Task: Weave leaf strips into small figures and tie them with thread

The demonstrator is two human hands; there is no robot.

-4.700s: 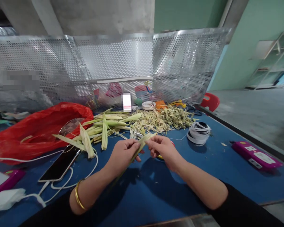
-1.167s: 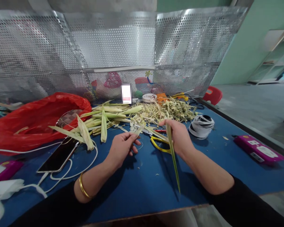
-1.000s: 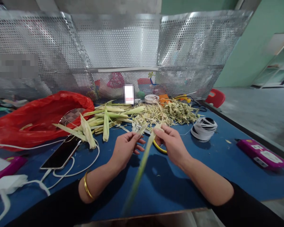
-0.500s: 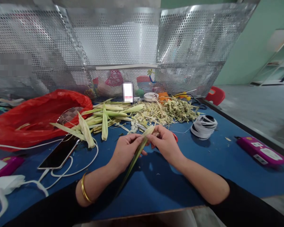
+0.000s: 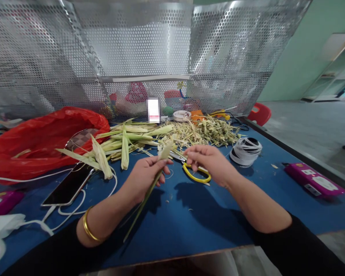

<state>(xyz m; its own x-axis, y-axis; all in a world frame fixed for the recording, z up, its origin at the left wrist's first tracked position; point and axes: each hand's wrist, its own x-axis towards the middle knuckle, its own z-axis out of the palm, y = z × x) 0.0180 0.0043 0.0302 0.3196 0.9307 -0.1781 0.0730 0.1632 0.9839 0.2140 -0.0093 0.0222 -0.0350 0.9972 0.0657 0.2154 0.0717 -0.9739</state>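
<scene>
Between the thumb and fingers of my left hand (image 5: 142, 177) is a long green corn husk (image 5: 166, 150), its pale end pointing up and away, its thin end trailing toward me. My right hand (image 5: 211, 163) hovers apart from it, just above a pair of scissors (image 5: 194, 178) with yellow handles. The right fingers are pinched together; whether a small scrap sits in them is hidden. Beyond both hands lies a heap of shredded husk (image 5: 189, 134). Whole husk leaves (image 5: 125, 149) are piled to its left.
A red plastic bag (image 5: 46, 142) stands at the left, near a phone (image 5: 67, 186) with white cables. On the right are a spool of white cord (image 5: 245, 152) and a purple packet (image 5: 314, 179). A perforated metal screen (image 5: 143, 46) closes off the back.
My hands have parted: the right has let go of the husk and moved right, while the left has moved left with it. The yellow scissor handles now show.
</scene>
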